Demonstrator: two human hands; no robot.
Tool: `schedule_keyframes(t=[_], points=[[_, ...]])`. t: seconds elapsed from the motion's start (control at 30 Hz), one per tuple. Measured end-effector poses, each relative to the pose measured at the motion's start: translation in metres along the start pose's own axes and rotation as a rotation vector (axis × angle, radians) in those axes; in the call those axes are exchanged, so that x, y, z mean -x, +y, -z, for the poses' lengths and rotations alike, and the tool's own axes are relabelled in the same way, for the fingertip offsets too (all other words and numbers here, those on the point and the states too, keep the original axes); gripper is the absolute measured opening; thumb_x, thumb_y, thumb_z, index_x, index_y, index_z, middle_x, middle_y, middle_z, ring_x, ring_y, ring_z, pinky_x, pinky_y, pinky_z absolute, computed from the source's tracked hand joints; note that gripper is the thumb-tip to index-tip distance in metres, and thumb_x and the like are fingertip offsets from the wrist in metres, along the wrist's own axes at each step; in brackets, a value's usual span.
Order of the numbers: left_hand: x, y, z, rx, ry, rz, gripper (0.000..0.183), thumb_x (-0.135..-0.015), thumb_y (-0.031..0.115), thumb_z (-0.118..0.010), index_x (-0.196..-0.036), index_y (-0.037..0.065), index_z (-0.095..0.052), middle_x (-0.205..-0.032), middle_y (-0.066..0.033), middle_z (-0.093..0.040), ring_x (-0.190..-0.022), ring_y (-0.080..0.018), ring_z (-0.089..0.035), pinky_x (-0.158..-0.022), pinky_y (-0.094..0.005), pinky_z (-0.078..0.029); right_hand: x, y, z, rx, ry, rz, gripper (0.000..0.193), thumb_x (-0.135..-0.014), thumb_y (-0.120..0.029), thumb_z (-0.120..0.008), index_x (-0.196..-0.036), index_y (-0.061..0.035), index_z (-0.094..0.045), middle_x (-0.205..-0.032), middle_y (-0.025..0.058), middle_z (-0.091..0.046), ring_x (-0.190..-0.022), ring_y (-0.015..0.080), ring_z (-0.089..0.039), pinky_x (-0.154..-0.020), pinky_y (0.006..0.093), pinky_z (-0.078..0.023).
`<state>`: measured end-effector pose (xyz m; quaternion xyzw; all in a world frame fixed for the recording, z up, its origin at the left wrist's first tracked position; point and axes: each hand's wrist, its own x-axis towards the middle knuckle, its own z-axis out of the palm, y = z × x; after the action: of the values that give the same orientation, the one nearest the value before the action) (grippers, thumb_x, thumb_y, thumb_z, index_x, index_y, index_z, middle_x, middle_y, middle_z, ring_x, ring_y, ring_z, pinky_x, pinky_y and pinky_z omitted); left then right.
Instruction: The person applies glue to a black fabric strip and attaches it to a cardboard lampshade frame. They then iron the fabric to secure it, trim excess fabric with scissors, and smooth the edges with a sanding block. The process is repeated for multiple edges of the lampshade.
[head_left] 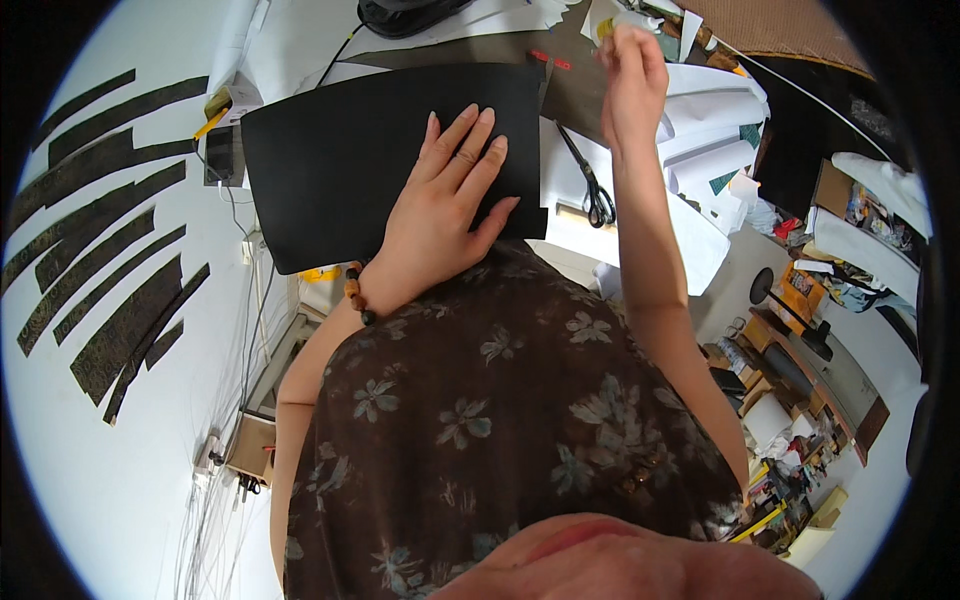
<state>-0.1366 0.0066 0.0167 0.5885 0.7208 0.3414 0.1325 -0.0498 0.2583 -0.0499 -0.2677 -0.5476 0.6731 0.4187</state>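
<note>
My left hand (450, 190) lies flat with its fingers spread on a large black sheet (330, 160), close to its right side. The sheet has a bowed far edge and a small notched tab at its lower right corner. Farther off to the right, my right hand (634, 85) is raised with its fingers curled together. A small yellow piece (605, 28) shows right at its fingertips. Whether the fingers grip that piece is too small and blurred to tell. Black-handled scissors (590, 180) lie on white paper between the sheet and my right forearm.
Curled white paper sheets (710, 130) pile up right of my right arm. A black object with a cable (410, 15) sits at the far edge. Small red pieces (550, 60) lie on the dark mat (500, 48). Dark patterned strips (120, 330) hang on the left wall.
</note>
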Motion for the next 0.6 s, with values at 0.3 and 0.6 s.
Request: schedule_keyframes(t=[0.3,0.6], points=[[-0.020,0.010,-0.001,-0.271,-0.131,0.039,0.060,-0.094,0.041,-0.061,-0.148,0.023,-0.046,-0.157,-0.0131,-0.035,-0.142,-0.0360,-0.034,-0.118,-0.0495,-0.026,-0.185,0.091,-0.058,1.022,-0.263,0.388,0.035,-0.084,-0.004,-0.061,-0.119,-0.0025,-0.062,-0.109,0.0173,-0.067,-0.104,0.0384,-0.063,-0.094,0.0428,-0.050],[-0.023,0.004,0.005,-0.239,-0.126,0.007,0.063,-0.091,0.046,-0.062,-0.148,0.023,-0.047,-0.156,-0.0130,-0.036,-0.141,-0.0343,-0.035,-0.118,-0.0486,-0.025,-0.263,0.177,-0.110,1.431,-0.816,0.398,0.045,-0.077,-0.009,-0.069,-0.121,-0.0105,-0.062,-0.128,0.0158,-0.062,-0.122,0.0358,-0.056,-0.100,0.0471,-0.047]])
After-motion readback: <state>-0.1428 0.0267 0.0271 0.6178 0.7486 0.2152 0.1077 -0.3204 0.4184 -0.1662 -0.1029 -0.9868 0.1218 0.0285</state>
